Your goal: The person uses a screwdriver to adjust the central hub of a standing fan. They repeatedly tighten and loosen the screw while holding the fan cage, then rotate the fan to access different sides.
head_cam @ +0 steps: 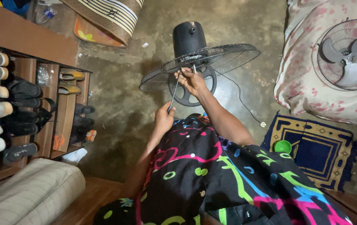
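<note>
**Screwdriver at the fan's rear grille**

Patterned black garment with pink, green and blue shapes fills the near foreground, draped over the person's lap. Both bare arms reach forward from it.

Left hand: closed around the handle end of a long screwdriver. Shaft slants up and right toward the fan.

Right hand: fingers curled at the hub of the wire grille, gripping near the screwdriver tip; cannot tell exactly what the fingertips pinch.

Black fan: on the concrete floor, centre of view, motor housing away from the person, grille tilted near flat, round base just below the right hand. Its cord trails right to a white plug.

Surroundings: shoe rack at left, 1 second fan lying on a floral mattress at right, green cup on a blue patterned mat.
</note>
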